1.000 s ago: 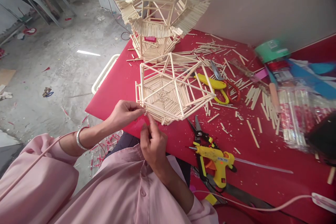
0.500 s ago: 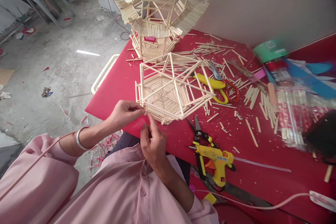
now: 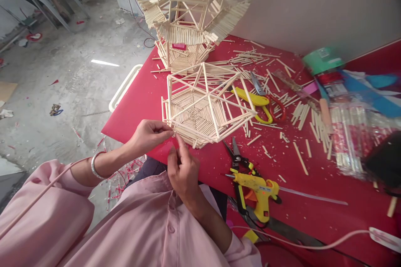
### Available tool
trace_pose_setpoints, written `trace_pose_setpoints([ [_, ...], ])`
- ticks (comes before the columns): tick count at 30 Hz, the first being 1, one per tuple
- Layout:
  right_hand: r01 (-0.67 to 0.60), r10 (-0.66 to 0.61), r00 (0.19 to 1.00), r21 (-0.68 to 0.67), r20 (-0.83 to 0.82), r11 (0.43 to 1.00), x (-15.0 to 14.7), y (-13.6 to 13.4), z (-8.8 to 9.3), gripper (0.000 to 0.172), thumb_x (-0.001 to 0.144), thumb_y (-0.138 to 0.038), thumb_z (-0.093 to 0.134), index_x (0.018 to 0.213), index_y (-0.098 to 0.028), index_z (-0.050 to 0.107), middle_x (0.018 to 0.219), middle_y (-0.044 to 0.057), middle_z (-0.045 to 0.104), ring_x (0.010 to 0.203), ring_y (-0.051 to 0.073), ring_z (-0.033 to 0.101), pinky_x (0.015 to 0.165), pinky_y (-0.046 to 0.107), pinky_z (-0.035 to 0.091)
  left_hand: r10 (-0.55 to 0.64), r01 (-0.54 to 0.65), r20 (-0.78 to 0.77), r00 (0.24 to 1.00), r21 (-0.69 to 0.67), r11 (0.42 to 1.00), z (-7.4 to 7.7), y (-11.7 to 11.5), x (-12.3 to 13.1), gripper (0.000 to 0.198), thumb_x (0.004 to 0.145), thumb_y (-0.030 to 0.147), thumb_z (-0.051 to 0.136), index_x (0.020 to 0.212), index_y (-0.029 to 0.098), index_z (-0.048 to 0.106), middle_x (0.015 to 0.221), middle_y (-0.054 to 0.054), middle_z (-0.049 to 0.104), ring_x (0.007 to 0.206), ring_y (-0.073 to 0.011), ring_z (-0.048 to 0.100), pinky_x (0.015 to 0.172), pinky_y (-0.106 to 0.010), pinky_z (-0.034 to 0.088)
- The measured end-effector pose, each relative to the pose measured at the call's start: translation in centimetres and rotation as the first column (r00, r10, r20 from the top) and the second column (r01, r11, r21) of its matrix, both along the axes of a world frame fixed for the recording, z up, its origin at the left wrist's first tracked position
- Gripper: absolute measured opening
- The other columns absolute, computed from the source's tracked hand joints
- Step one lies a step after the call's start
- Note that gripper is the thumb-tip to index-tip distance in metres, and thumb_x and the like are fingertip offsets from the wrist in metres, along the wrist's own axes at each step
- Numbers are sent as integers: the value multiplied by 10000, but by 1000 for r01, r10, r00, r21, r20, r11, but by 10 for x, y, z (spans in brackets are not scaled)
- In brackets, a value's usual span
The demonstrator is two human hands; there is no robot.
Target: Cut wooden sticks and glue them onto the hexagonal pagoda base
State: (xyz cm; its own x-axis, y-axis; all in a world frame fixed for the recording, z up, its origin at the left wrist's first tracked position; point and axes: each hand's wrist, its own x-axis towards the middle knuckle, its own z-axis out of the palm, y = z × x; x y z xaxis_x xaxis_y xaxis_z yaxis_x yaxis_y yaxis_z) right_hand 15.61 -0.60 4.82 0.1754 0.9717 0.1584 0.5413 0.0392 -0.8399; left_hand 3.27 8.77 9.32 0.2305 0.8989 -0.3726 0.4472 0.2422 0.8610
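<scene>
A hexagonal frame of thin wooden sticks [image 3: 205, 100], with a floor of sticks laid in rings, stands near the table's front left edge. At its near left corner my left hand [image 3: 150, 135] pinches with thumb and fingertips. A small pale stick end shows there, mostly hidden by the fingers. My right hand [image 3: 184, 169] is just below that corner. Its index finger stretches up to the corner, beside the left fingertips, while the thumb stands apart and the other fingers curl in. I see nothing held in it.
Behind stands a tall stick pagoda [image 3: 188, 29]. Loose sticks [image 3: 300, 114], yellow-handled scissors [image 3: 255, 98], cutting pliers [image 3: 236, 158] and a yellow glue gun [image 3: 257, 187] lie on the red table [image 3: 282, 200]. Bagged sticks [image 3: 349, 137] are at right; a pink cord [image 3: 300, 246] crosses the front.
</scene>
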Motion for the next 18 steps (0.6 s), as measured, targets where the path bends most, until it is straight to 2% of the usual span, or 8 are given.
trace_pose_setpoints([
  [9, 7, -7, 1000, 20, 9, 1000, 0, -1, 1, 447, 962, -228, 442, 1345, -71, 612, 755, 94, 760, 550, 169, 668, 577, 254, 550, 2, -2, 0, 1000, -2, 1000, -1, 0, -1, 242, 719, 348, 686, 751, 126, 776, 568, -4, 585, 524, -89, 416, 491, -223, 331],
  [18, 5, -5, 1000, 7, 11, 1000, 0, -2, -2, 443, 972, -241, 438, 1341, -72, 614, 693, 73, 737, 501, 157, 632, 538, 250, 524, -8, 8, 17, 1000, 16, 1000, -5, 0, -2, 242, 728, 355, 686, 752, 132, 777, 566, -5, 591, 518, -93, 437, 480, -222, 336],
])
